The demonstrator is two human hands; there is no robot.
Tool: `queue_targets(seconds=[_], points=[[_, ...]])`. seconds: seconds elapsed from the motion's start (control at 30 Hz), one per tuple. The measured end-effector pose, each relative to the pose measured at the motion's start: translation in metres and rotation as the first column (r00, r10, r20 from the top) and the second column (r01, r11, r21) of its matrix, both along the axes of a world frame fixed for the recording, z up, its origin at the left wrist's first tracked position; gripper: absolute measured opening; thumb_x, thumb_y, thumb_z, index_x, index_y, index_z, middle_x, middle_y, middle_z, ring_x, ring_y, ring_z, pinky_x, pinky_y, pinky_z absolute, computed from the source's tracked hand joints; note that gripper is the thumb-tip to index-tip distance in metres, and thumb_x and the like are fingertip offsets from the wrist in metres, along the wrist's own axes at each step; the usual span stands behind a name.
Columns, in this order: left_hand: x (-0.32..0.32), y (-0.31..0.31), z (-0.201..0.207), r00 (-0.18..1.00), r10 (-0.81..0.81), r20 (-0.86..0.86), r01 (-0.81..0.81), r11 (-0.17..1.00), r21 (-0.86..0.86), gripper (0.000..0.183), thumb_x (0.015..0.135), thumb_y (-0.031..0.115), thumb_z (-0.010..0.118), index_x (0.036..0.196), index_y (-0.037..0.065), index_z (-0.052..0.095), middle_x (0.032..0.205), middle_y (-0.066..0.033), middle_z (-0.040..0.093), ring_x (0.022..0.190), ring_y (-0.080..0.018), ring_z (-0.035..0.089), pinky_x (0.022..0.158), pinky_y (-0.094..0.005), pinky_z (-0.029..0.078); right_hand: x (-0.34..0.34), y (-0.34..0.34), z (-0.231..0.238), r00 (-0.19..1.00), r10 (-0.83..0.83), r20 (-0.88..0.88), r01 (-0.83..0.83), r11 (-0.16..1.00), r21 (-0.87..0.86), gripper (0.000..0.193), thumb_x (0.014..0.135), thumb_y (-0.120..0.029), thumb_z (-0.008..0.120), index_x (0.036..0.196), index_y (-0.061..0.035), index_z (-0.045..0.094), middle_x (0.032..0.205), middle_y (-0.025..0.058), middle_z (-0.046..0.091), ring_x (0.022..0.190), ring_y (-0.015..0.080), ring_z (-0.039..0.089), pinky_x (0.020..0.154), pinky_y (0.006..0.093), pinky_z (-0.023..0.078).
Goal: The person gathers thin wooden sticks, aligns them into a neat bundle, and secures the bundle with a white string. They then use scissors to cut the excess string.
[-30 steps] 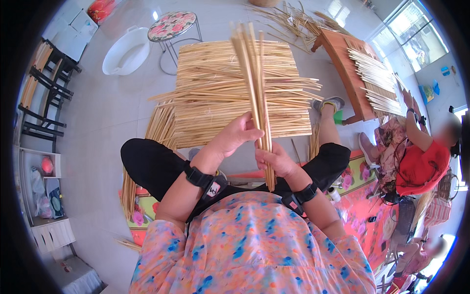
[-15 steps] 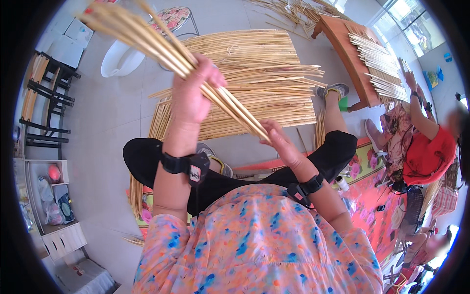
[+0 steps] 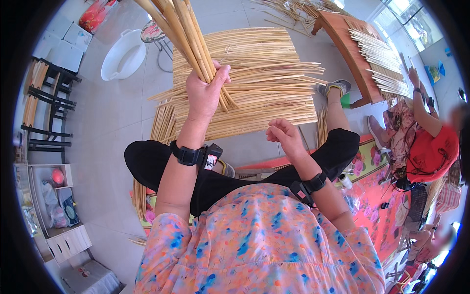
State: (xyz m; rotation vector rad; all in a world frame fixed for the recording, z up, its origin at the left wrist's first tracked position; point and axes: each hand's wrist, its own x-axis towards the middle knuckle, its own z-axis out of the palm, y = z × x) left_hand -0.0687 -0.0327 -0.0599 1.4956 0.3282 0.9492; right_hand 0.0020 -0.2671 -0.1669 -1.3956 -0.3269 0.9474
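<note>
Wrapped round a bundle of tan reed stalks (image 3: 188, 36), my left hand (image 3: 203, 93) holds it over the mat. The stalks rise toward the upper left, and their short lower ends poke out below my fist. My right hand (image 3: 288, 138) is off the bundle, near the mat's front edge, with its fingers curled loosely and nothing seen in them. Under both lies a wide mat of reeds (image 3: 259, 44) laid side by side. Loose stalks (image 3: 274, 81) lie across its middle, some jutting past its right side.
A white oval tub (image 3: 123, 55) and a round flowered stool (image 3: 152, 30) stand beyond the left side. At the right, a person in red (image 3: 433, 152) reaches to a wooden table (image 3: 342, 54) bearing pale sticks. More reeds (image 3: 164, 120) lie left of the mat.
The bundle has swung more upright in my left hand, its lower ends drawn away from my right hand. My right hand has let go and sits slightly right, fingers curled.
</note>
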Motion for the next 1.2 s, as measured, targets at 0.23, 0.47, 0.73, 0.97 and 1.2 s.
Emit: queue_targets(seconds=[0.23,0.47,0.73,0.97,1.2], points=[[-0.003,-0.019,0.022,0.99,-0.137,0.045,0.14,0.986,-0.094,0.012,0.088,-0.003,0.062,0.094,0.002,0.052,0.073,-0.0059,0.055,0.064,-0.0152,0.056,0.064,-0.0308,0.049,-0.003,0.018,0.028,0.738,-0.034,0.674,0.117,0.99,-0.079,0.034,0.081,-0.01,0.073,0.111,-0.0064,0.058,0.102,0.0053,0.066,0.097,0.0174,0.064,0.081,0.0321,0.053],[-0.007,-0.081,0.024,0.913,-0.393,0.11,0.405,0.837,-0.367,0.015,0.089,-0.002,0.059,0.093,0.005,0.047,0.077,-0.0056,0.052,0.07,-0.0163,0.055,0.07,-0.0355,0.05,-0.024,0.047,0.074,0.751,0.022,0.66,-0.03,1.0,0.001,0.045,0.074,-0.015,0.075,0.113,-0.0037,0.056,0.092,0.0225,0.063,0.089,0.0372,0.064,0.079,0.0414,0.053],[-0.007,-0.05,0.018,0.888,-0.453,-0.082,0.436,0.884,-0.166,0.036,0.093,0.022,0.066,0.122,0.003,0.054,0.104,-0.0068,0.064,0.097,-0.0159,0.062,0.085,-0.0337,0.049,-0.001,0.014,0.043,0.947,-0.067,0.313,0.064,0.998,0.019,0.014,0.085,-0.013,0.069,0.09,-0.0061,0.059,0.066,0.0017,0.056,0.057,0.0116,0.052,0.052,0.03,0.045],[-0.039,-0.003,-0.059,0.636,0.056,-0.769,0.463,0.77,0.439,0.021,0.083,0.013,0.069,0.102,0.004,0.068,0.102,-0.016,0.064,0.098,-0.0328,0.061,0.086,-0.0379,0.049,0.017,-0.014,0.041,0.951,-0.282,0.124,0.272,0.958,0.092,0.014,0.088,-0.006,0.066,0.088,-0.0044,0.052,0.066,0.0003,0.05,0.052,0.0096,0.049,0.048,0.0251,0.039],[-0.037,-0.017,-0.104,0.687,0.143,-0.713,0.467,0.665,0.583,0.02,0.076,0.007,0.072,0.095,0.005,0.066,0.097,-0.0125,0.061,0.096,-0.034,0.059,0.082,-0.0415,0.049,0.027,-0.019,0.034,0.939,-0.313,0.141,0.3,0.948,0.106,0.014,0.088,-0.005,0.066,0.088,-0.0032,0.052,0.067,0.0007,0.05,0.051,0.0102,0.049,0.048,0.0254,0.04]])
